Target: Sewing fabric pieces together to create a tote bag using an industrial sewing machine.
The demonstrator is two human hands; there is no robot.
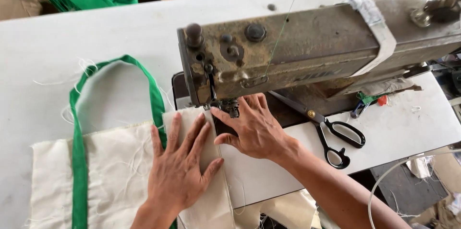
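The left hand (180, 164) lies flat, fingers spread, pressing the cream fabric (120, 171) on the white table (57, 41); it grasps nothing; the right hand (254, 128) rests just beside it at two o'clock, fingers together on the folded edge, the fingertips touching the presser foot (229, 106) of the old sewing machine (312, 41). The long axis of the folded edge runs from six to twelve o'clock, toward the needle; the right hand is nearer to it. A green strap (79, 161) loops at ten o'clock; black scissors (331, 133) lie at three o'clock.
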